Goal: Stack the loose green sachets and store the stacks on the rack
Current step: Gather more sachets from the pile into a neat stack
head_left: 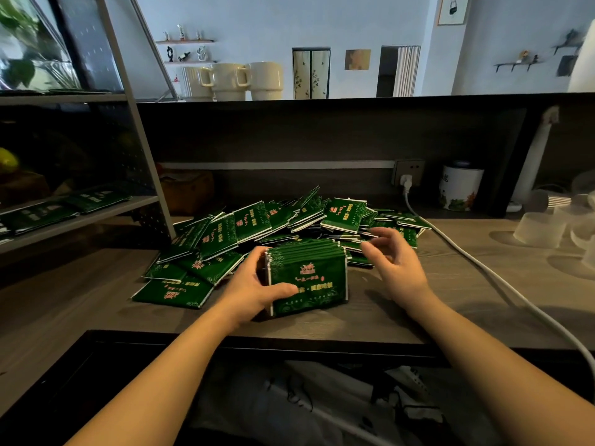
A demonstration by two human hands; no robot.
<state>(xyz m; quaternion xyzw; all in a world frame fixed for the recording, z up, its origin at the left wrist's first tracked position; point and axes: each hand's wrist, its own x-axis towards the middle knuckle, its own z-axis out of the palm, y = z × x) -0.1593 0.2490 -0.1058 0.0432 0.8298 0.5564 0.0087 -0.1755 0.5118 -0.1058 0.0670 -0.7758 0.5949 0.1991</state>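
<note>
- Left hand (257,284) clamps a stack of green sachets (307,276) standing on edge on the wooden counter (418,310); thumb lies across the near printed face, fingers wrap the left end.
- Right hand (391,262) hovers just right of the stack, fingers spread and relaxed, holding nothing; whether the fingertips touch the stack's right edge, cannot tell.
- Stack sits at the near edge of the loose pile (289,223), which spreads behind and to the left of it, sachets lying flat and tilted at all angles.
- One flat sachet (172,292) lies apart at the near left of the pile.
- Step in hand, by judgement: squaring up a gathered stack, or reaching for more sachets to add.
- Rack (80,217) stands at far left; its lower shelf carries green sachets (96,196) laid flat.
- Next move likely calls for the right hand to press the free end so the edges align, then a two-handed carry leftward to the shelf, keeping the grip tight so the slick packets do not fan out.
- White cable (483,268) runs along the right, from the wall socket (407,172) toward the near edge; well clear of the route to the rack.
</note>
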